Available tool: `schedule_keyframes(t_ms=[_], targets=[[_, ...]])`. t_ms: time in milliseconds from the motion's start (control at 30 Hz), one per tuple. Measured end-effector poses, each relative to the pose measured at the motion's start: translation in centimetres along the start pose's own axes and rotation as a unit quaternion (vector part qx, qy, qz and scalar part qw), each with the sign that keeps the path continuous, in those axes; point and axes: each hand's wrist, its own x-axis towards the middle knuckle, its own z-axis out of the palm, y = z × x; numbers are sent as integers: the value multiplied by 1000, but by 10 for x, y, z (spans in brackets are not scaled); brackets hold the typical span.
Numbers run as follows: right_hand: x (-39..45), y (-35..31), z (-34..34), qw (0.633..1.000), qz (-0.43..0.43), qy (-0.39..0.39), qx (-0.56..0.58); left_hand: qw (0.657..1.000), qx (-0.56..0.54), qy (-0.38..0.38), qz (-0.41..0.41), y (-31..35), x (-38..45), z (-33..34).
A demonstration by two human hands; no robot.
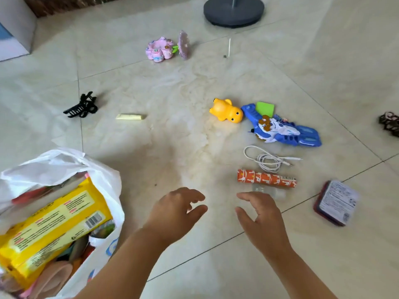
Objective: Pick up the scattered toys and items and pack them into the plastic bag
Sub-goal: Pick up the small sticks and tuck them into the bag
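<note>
A white plastic bag point(64, 160) stands open at the lower left, with a yellow packet point(54, 229) and other items inside. My left hand point(174, 214) and my right hand point(261, 221) hover above the tiled floor, both empty with fingers apart. Just beyond my right hand lie an orange patterned tube point(266, 178) and a small clear object point(263, 189). Farther off are a white cable point(267, 159), a blue toy vehicle point(282, 128), a green card point(265, 108), a yellow rubber toy point(226, 111), a pale yellow stick point(129, 116), a black hair claw point(83, 105) and a pink flower toy point(160, 49).
A dark boxed pack with a white label point(336, 202) lies at the right. A dark patterned item point(389, 123) sits at the right edge. A round grey stand base point(234, 10) is at the top, and a white cabinet point(15, 24) at the upper left.
</note>
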Motion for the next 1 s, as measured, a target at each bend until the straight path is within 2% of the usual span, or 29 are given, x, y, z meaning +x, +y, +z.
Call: schedule_keyframes(t_ms=[133, 267, 433, 567, 700, 900, 1000], targets=[[27, 28, -9, 994, 25, 24, -105, 1000, -3, -29, -2, 16, 24, 18], [39, 48, -12, 975, 61, 2, -216, 999, -15, -30, -12, 26, 40, 30], [26, 60, -6, 960, 84, -24, -266, 999, 2, -43, -8, 29, 44, 41], [17, 66, -11, 964, 88, -21, -252, 999, 23, -31, 24, 38, 59, 50], [14, 63, -27, 973, 103, 6, -206, 996, 51, -52, 60, 61, 82, 66], [8, 64, -41, 975, 120, 17, -187, 970, 192, -101, 108, 69, 101, 92], [6, 64, -49, 975, 130, 16, -179, 979, 179, -55, 83, 68, 95, 97]])
